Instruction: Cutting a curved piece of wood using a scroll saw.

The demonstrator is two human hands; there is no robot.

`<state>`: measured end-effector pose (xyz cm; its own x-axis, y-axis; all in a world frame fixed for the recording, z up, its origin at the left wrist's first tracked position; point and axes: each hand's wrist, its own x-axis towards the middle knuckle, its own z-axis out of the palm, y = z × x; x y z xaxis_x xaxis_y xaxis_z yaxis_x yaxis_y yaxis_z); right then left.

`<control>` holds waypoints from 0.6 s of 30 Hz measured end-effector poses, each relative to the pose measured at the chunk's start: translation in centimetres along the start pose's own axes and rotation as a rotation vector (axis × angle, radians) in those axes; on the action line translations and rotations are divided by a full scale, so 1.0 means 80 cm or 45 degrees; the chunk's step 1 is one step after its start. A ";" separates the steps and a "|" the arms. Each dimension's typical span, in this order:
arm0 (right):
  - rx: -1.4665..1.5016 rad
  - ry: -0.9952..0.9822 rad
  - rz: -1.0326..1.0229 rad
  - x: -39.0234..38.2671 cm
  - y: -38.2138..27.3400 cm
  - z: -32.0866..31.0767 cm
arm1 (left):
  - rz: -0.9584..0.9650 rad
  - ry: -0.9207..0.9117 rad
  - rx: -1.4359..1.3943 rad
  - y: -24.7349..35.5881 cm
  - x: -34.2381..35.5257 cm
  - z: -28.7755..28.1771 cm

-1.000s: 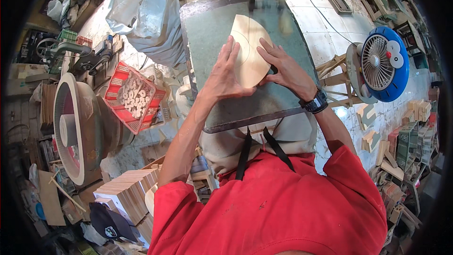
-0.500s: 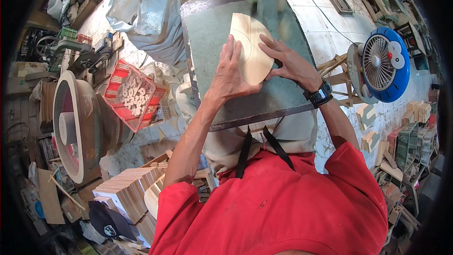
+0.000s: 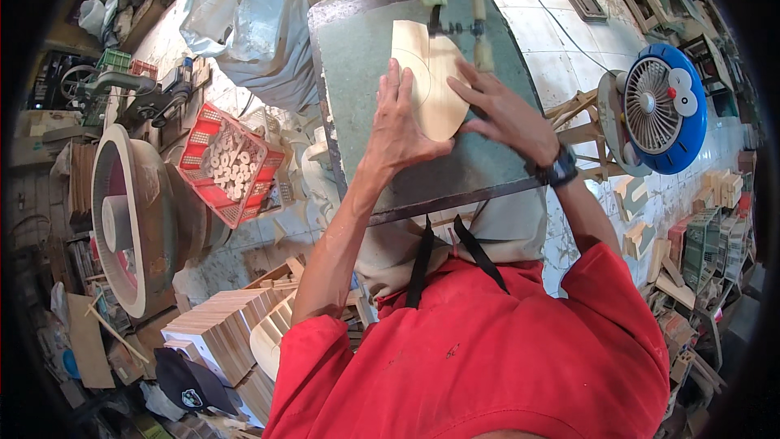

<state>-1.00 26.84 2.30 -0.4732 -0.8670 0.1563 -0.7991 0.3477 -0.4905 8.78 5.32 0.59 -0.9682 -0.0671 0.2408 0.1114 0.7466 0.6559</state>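
A pale wooden board, rounded along its right side and marked with a curved line, lies flat on a dark green metal machine table. My left hand grips its left and lower edges, fingers stretched along the side and thumb at the near end. By the board's right edge, my right hand has its fingers spread, slightly smeared by motion; the fingertips are at the edge, and I cannot tell whether they press on it. A dark upright machine part meets the board's far end, where a thin dark line runs into the wood.
Left of the table stand a large pale sack, a red crate of small pale rings and a big wheel. Stacked boards sit at lower left. A blue fan stands to the right, with wood pieces below.
My right hand has drawn back a little to the right, its fingertips now at the board's edge instead of over its face. The board and left hand have shifted slightly.
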 end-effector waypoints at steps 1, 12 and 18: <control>-0.099 0.049 0.050 -0.009 -0.013 0.004 | -0.004 0.003 0.005 0.000 -0.001 0.000; -0.060 0.324 0.306 -0.008 -0.077 0.078 | -0.034 0.130 0.108 0.005 0.002 0.016; -0.100 0.390 0.283 -0.009 -0.072 0.084 | -0.060 -0.093 0.110 -0.005 0.005 0.004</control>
<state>6.42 23.11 -0.77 -0.7171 -0.6250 0.3084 -0.6853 0.5516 -0.4756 8.29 5.19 0.16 -0.9861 -0.0571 0.1563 0.0489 0.7982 0.6004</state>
